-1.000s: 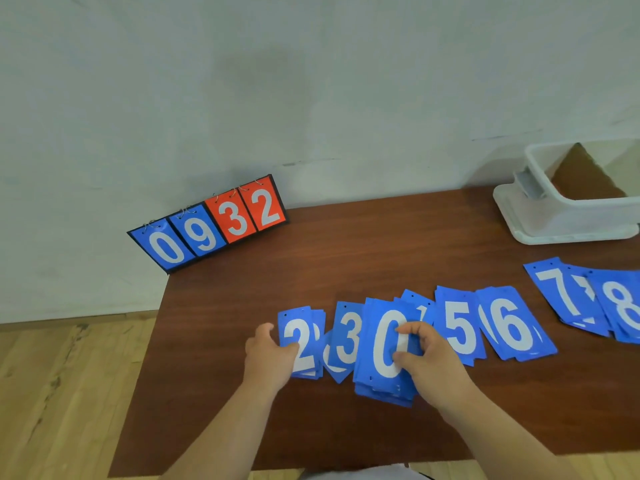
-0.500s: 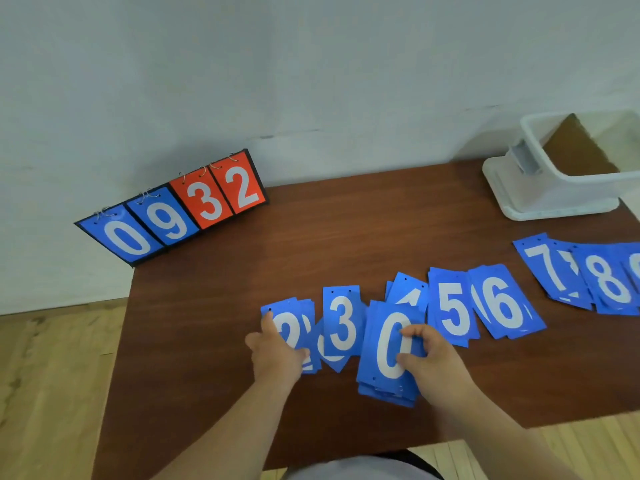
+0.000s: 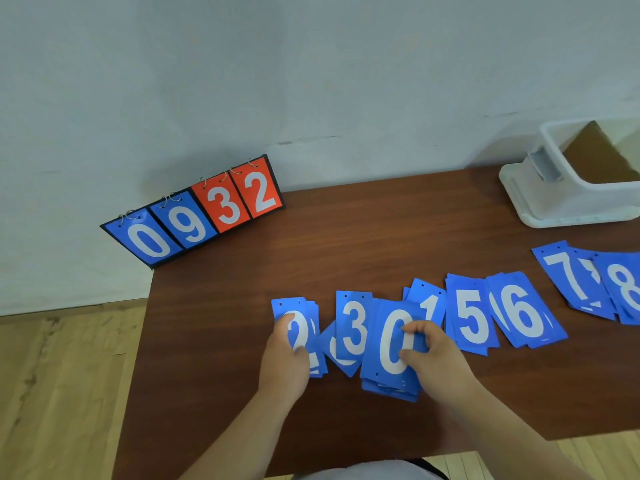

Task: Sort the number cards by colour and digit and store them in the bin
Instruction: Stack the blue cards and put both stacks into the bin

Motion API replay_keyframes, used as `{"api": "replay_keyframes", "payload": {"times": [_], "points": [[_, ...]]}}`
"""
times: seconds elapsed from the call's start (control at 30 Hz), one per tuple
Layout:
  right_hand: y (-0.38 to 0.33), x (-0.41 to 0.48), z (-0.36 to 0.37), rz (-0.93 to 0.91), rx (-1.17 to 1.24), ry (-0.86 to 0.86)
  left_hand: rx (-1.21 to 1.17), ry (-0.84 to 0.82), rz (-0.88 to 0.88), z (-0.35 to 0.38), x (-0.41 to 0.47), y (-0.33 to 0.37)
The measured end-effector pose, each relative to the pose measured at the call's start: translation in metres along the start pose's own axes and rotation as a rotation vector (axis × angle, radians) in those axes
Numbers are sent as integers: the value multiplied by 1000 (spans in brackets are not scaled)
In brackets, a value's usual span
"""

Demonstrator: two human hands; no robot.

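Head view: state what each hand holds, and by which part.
Right hand pinches the 0 card stack at its right edge, fingers on the top face. Left hand rests on the 2 pile, lower left; a grip cannot be told.
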State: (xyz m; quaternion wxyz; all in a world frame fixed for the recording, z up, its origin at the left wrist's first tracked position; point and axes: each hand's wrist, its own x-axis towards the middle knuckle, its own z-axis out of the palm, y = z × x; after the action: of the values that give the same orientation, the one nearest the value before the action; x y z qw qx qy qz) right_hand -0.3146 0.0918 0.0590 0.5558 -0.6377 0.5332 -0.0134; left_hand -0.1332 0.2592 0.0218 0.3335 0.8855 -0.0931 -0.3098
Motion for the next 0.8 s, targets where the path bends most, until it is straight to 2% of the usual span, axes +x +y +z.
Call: {"api": "replay_keyframes", "payload": {"times": [0.2,0.3,0.47,0.53,0.67,0.8], "points": [[-6,0,13,0,-19,-19,125,110,34,-28,-6,-8],[-12,-1,20,-3,-23,-25,52,113,10,-39,-8,-11],[-26,-5,34,-5,-6,-52,-229,58,-32,-49,-11,-1],[-31,-6,39,-16,50,-73,-268,24,6,-48,-13,3],[-43,-5,46,-2,336,-148,-310,-71,88,-44,-20,14],[-47,-6,51,-46,301,-149,-416,-216,84,-40,-28,27]]}}
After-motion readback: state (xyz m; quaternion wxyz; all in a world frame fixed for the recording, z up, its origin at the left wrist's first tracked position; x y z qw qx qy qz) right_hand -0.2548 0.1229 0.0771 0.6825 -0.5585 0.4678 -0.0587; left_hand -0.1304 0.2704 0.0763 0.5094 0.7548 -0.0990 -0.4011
